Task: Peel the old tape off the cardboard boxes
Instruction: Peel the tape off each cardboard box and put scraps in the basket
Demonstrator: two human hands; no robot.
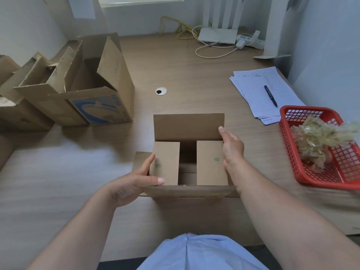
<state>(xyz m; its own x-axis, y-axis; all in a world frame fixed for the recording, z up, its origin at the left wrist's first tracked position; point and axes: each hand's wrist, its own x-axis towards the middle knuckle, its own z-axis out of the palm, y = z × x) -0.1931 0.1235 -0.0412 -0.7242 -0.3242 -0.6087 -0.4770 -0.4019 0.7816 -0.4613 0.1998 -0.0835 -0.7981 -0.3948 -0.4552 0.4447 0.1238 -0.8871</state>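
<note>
Office: desk, papers, router.

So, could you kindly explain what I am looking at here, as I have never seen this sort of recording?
There is no machine here. A person wears one wide-angle camera on the head, which looks down at their own bare hands. The left hand and the right hand rest against the two sides of a small brown cardboard box, whose flaps are open, on a wooden desk. To the right stands a red plastic basket holding crumpled yellowish old tape, presumably peeled off boxes. Behind it lie lined white paper sheets with a black pen on top. On the left stand larger open cardboard boxes.
</note>
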